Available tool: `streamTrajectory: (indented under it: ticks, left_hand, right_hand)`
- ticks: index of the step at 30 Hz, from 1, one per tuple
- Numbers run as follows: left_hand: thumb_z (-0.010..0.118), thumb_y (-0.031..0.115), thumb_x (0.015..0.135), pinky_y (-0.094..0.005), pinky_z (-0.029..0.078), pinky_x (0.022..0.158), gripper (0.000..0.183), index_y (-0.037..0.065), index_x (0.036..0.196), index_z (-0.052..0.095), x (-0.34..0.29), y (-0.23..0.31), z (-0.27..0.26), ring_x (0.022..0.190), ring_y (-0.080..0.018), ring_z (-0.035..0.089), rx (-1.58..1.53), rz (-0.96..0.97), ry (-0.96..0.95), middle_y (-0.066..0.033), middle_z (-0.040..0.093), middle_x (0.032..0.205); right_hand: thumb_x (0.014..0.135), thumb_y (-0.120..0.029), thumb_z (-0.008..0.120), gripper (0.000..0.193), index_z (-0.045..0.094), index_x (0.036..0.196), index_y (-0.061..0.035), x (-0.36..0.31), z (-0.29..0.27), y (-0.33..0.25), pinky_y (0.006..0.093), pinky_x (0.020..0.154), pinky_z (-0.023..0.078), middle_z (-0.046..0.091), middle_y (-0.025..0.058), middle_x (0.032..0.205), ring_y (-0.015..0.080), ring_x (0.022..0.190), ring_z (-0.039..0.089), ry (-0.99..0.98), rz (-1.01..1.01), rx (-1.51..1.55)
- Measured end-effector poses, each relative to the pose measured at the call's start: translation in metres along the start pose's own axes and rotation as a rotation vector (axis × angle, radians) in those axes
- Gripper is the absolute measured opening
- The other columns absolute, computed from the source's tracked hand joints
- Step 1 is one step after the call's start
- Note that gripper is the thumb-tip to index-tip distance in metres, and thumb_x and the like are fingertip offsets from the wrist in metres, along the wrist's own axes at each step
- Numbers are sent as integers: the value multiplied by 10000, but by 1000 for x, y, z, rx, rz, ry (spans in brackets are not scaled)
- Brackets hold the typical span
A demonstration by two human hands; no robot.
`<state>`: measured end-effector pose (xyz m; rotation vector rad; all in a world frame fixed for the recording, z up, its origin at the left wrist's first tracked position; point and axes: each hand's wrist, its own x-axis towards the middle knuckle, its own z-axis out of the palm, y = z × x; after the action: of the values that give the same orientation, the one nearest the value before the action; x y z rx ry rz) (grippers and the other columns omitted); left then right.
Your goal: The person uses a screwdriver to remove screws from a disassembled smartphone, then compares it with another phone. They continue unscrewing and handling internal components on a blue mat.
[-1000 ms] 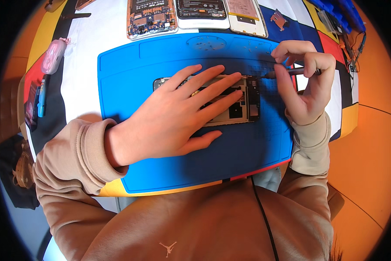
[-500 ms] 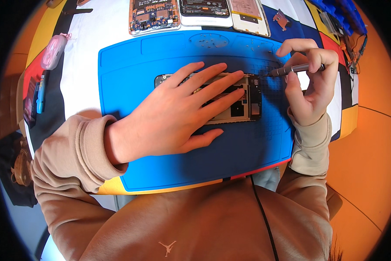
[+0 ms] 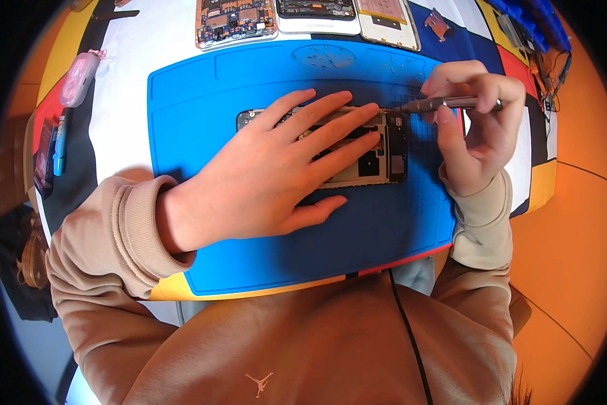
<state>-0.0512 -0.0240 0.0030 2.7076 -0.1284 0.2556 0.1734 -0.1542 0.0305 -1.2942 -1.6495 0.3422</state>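
Note:
An opened phone frame [image 3: 397, 156], dark at its ends with a pale metal middle, lies flat on the blue work mat [image 3: 202, 263]. My left hand [image 3: 270, 165] rests over it with fingers spread, covering much of its left and middle part. A slim dark grey screwdriver [image 3: 445, 104] is pinched in my right hand [image 3: 479, 128], held almost level. Its tip is at the upper right corner of the phone frame; whether it touches a screw there I cannot tell.
Along the mat's far edge stand an opened phone with a bare board [image 3: 236, 23], a second phone [image 3: 318, 19] and a white back part [image 3: 390, 30]. Tiny screws [image 3: 324, 57] lie in a mat recess. A pink-white case [image 3: 81, 79] and blue pen [image 3: 60, 147] are at left.
The screwdriver has moved left, its tip going from beside the phone to its upper right corner. My left hand stays spread on the phone.

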Motion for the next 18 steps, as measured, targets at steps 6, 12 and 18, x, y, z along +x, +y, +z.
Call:
streamTrajectory:
  ticks: [6, 12, 18]
  left_hand:
    - [647, 328, 859, -487, 289, 1151, 702, 114, 1493, 435, -1, -1, 0, 1413, -342, 379, -7, 2, 11, -127, 371, 1567]
    - [652, 325, 859, -489, 289, 1151, 703, 115, 1494, 434, -1, -1, 1, 1411, -343, 380, -7, 6, 13, -125, 370, 1569]
    - [659, 324, 854, -486, 291, 1151, 708, 119, 1493, 435, -1, -1, 1, 1411, -339, 382, -9, 5, 12, -121, 369, 1570]
  right_hand:
    - [824, 142, 508, 362, 336, 1069, -60, 0, 0, 1, 220, 765, 473, 591, 139, 996, 94, 791, 524, 15, 8, -22]
    - [828, 140, 525, 360, 343, 1065, -62, 1, 1, 1, 215, 752, 475, 596, 121, 987, 88, 784, 522, 10, 16, -32]
    - [880, 105, 596, 302, 384, 1019, -60, 1, 5, 5, 174, 668, 448, 618, 69, 952, 47, 727, 512, 75, 15, -152]
